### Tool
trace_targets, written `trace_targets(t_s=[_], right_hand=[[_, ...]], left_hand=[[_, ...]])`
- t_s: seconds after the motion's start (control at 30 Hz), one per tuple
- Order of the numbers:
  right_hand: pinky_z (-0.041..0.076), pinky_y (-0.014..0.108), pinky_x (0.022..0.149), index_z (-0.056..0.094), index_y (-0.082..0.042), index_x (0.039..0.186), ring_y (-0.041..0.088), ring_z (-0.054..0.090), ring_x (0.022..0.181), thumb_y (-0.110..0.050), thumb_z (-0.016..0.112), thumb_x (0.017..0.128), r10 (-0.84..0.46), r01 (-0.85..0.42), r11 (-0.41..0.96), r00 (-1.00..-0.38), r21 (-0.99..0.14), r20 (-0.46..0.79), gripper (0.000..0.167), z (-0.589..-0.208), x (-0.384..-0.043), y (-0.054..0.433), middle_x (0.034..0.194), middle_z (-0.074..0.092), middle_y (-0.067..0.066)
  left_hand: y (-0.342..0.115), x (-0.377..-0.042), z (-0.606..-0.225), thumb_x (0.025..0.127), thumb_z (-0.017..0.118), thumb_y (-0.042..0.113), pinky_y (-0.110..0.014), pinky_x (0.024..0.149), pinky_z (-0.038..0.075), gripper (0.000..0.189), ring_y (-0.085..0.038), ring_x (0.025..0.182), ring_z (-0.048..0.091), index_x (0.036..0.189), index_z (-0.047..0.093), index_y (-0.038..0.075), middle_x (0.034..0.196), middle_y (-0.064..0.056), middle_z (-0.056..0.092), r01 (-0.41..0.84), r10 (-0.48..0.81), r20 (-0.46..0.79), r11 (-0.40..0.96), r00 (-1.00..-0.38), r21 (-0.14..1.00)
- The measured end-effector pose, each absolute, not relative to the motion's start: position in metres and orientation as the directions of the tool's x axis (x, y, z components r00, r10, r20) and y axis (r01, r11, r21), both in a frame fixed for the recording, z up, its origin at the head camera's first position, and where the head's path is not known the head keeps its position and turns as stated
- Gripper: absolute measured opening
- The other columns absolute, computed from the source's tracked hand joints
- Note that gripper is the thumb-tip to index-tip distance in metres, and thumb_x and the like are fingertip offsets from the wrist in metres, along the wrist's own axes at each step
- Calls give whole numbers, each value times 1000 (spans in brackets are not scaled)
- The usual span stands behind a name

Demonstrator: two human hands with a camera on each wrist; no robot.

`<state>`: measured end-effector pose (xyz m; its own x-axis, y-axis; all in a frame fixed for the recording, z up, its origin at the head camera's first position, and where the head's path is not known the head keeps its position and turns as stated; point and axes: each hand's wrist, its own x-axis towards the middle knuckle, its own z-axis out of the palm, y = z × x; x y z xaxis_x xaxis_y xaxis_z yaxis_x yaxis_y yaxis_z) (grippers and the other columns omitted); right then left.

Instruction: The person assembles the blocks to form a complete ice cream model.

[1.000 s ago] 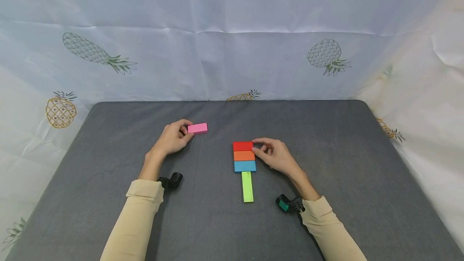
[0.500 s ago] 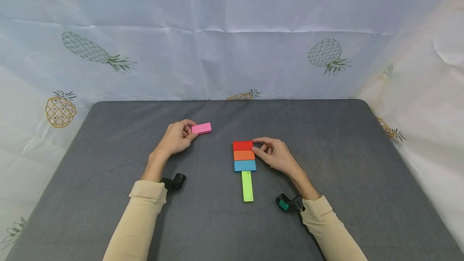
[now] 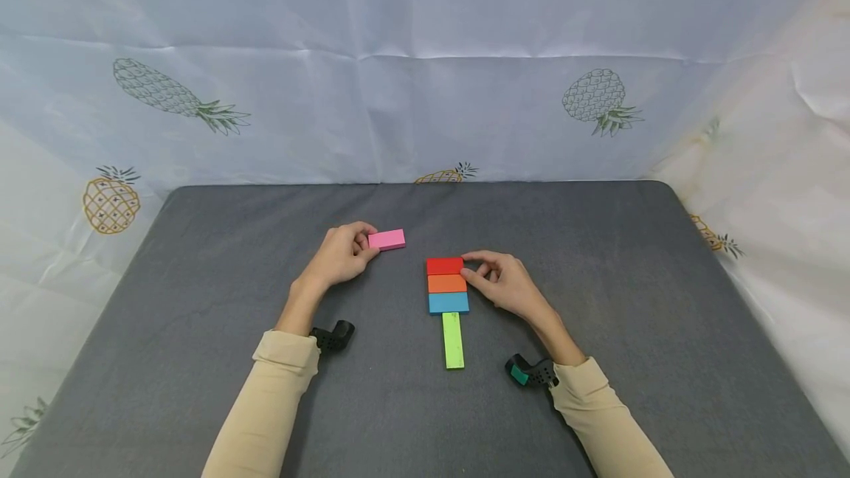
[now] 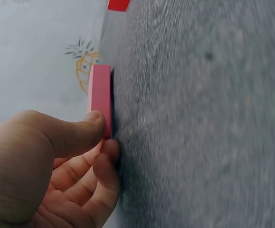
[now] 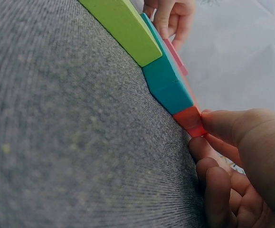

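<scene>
My left hand (image 3: 344, 253) pinches a pink block (image 3: 387, 240) by its left end, between thumb and fingers. In the left wrist view the pink block (image 4: 101, 95) is low over the cloth. Right of it, a red block (image 3: 444, 266), an orange block (image 3: 447, 284) and a blue block (image 3: 448, 303) lie flat, side by side in a stack-like column. A green block (image 3: 453, 341) runs lengthwise down from the blue one's middle. My right hand (image 3: 508, 285) has thumb and index finger at the red block's right end, gripping it; the thumb also borders the orange block.
Dark grey cloth covers the table (image 3: 598, 257). A pale curtain (image 3: 372, 109) printed with pineapples hangs behind its far edge. Black wrist cameras stick out inward from both wrists, the left camera (image 3: 334, 336) and the right camera (image 3: 530, 372), low over the cloth.
My left hand has carried the pink block rightward and slightly nearer, closer to the red block. The right hand and the column of blocks have stayed in place.
</scene>
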<state>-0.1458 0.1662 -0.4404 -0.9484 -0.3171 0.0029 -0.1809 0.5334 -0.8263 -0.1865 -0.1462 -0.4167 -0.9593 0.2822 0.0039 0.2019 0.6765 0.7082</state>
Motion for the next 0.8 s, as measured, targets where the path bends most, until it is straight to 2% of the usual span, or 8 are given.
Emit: trace_targets(t_s=[0.8], right_hand=[[34,20,45,69,-4,127,4,42,44,-19,71,97,-313,-174,526,-950,-832,1,34,-441,-147,166,77,71,9]], left_hand=[[-102,-184,-417,96,69,10,-23,59,41,29,-10,57,48,122,65,-3,77,-7,61,253,383,-22,651,-924,715]])
